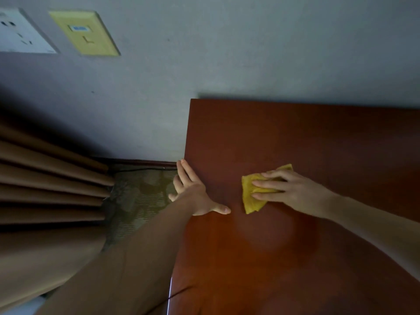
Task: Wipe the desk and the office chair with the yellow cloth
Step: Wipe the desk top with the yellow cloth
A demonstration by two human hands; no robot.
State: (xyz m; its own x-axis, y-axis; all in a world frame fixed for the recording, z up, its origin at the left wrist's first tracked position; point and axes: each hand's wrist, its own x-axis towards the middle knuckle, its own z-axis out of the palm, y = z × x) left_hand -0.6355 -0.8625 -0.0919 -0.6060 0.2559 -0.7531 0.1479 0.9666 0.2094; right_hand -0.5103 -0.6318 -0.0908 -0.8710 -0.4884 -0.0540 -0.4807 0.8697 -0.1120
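Note:
The reddish-brown desk (295, 137) fills the right half of the view, its back edge against the wall. A folded yellow cloth (250, 198) lies flat on the desk near its left edge. My right hand (284, 189) presses on the cloth with straight, spread fingers. At the desk's left edge my left hand (193, 192) rests, the thumb on the top and the fingers hanging over the side. The office chair is not in view.
A grey wall (227, 53) rises behind the desk, with a white socket (20, 32) and a yellow plate (86, 35) at the upper left. Brown curtains (45, 178) hang on the left. Patterned carpet (141, 196) shows between curtain and desk.

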